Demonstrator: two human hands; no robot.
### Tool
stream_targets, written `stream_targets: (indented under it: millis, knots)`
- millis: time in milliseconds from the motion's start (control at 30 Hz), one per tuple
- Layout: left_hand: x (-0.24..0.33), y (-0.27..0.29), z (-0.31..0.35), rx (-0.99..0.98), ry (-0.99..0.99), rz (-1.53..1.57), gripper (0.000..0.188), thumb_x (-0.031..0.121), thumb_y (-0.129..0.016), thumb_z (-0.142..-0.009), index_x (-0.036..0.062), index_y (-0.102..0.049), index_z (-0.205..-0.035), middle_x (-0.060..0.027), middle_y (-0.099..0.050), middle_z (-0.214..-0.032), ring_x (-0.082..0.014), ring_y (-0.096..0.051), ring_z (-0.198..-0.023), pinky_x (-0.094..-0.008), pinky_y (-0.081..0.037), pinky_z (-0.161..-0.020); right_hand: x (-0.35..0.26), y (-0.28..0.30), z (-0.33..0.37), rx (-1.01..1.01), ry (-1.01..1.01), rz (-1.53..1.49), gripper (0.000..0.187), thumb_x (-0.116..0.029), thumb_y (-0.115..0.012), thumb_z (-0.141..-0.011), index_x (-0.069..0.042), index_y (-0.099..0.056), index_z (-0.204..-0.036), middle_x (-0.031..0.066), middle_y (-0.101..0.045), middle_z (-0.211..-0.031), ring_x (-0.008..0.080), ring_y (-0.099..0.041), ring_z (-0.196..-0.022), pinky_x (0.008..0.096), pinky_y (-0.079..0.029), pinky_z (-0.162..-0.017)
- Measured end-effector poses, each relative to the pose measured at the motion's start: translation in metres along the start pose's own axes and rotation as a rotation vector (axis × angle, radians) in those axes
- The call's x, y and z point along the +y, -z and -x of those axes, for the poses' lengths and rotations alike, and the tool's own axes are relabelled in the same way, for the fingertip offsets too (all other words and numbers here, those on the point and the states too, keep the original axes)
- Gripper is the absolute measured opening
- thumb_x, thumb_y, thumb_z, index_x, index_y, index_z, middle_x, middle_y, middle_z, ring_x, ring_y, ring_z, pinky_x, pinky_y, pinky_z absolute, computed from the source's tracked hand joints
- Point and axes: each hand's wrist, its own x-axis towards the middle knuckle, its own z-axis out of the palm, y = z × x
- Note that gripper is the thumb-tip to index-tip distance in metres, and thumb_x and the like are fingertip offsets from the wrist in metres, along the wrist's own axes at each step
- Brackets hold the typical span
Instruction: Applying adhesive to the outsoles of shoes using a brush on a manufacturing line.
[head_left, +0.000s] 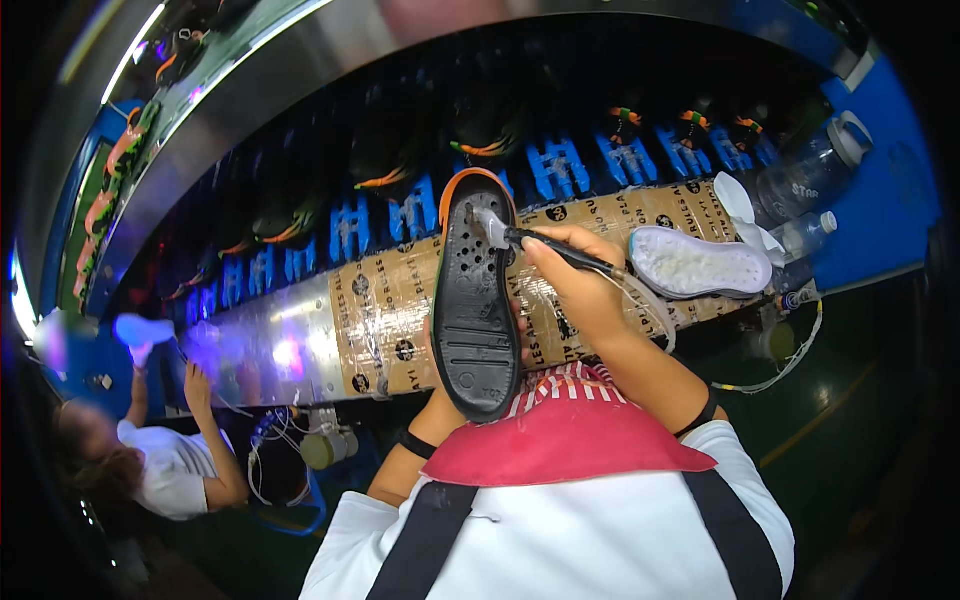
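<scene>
A black shoe sole (478, 330) with an orange rim at its toe stands lengthwise before me, its side with holes and grooves facing up. My left hand (523, 335) grips it from below; only bits of fingers show at its edges, and the palm is hidden. Held like a pen in my right hand (580, 275) is a black-handled brush (565, 252) with a clear tube (650, 300) trailing from it. Its pale bristles touch the sole's toe area, near the holes. Right of that hand, a white-rimmed sole (700, 262) with a mottled whitish surface lies on the bench.
Brown printed tape covers the bench (385, 310). Behind it, blue racks (560, 168) carry dark shoes with orange trim under a metal hood. Clear bottles (815, 175) and a white spoon-shaped piece (735, 200) sit at right. A co-worker (170, 465) works at left.
</scene>
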Motion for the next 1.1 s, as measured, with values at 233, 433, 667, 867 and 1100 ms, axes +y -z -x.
stream_targets:
  millis: [233, 433, 667, 867, 1100]
  knots:
    - [-0.012, 0.01, 0.0, 0.031, 0.161, -0.109, 0.099, 0.079, -0.038, -0.075, 0.0049, -0.031, -0.14, -0.0217, -0.045, -0.13, -0.0401, -0.053, -0.11, -0.0498, -0.046, -0.094, 0.022, -0.02, -0.016, 0.068, 0.383, 0.252, 0.019, -0.012, -0.069, -0.078, 0.001, -0.065, -0.091, 0.0118, -0.064, -0.072, 0.0183, -0.062, -0.06, 0.0283, -0.046, -0.055]
    - [-0.01, 0.021, 0.004, 0.107, 0.105, -0.165, 0.099, 0.08, -0.036, -0.074, 0.0058, -0.033, -0.139, -0.0217, -0.046, -0.129, -0.0392, -0.055, -0.109, -0.049, -0.047, -0.094, 0.008, -0.019, -0.004, -0.146, 0.332, 0.165, 0.016, -0.011, -0.07, -0.076, 0.0, -0.066, -0.087, 0.0119, -0.063, -0.067, 0.0207, -0.062, -0.058, 0.0287, -0.045, -0.053]
    - [-0.01, 0.028, 0.003, 0.124, 0.083, -0.175, 0.099, 0.081, -0.036, -0.074, 0.006, -0.034, -0.139, -0.0217, -0.046, -0.13, -0.0387, -0.054, -0.11, -0.0488, -0.047, -0.094, 0.006, -0.016, -0.012, -0.068, 0.626, 0.553, 0.016, -0.01, -0.068, -0.075, -0.001, -0.065, -0.087, 0.0134, -0.064, -0.072, 0.0288, -0.062, -0.064, 0.035, -0.047, -0.058]
    - [-0.007, 0.033, 0.003, 0.134, 0.052, -0.174, 0.099, 0.081, -0.036, -0.074, 0.0062, -0.035, -0.138, -0.0216, -0.046, -0.13, -0.0383, -0.054, -0.11, -0.0487, -0.046, -0.094, 0.001, -0.013, -0.006, -0.278, 0.569, 0.358, 0.018, -0.012, -0.069, -0.074, -0.002, -0.063, -0.088, 0.0145, -0.064, -0.073, 0.031, -0.063, -0.063, 0.0369, -0.048, -0.058]
    - [-0.008, 0.041, -0.009, 0.12, -0.026, -0.163, 0.099, 0.081, -0.035, -0.074, 0.0064, -0.035, -0.138, -0.0215, -0.046, -0.13, -0.0377, -0.054, -0.111, -0.0485, -0.046, -0.094, 0.007, -0.013, -0.011, -0.3, 0.816, 0.624, 0.021, -0.006, -0.07, -0.073, 0.001, -0.064, -0.093, 0.0148, -0.063, -0.074, 0.0276, -0.062, -0.063, 0.0328, -0.047, -0.056]
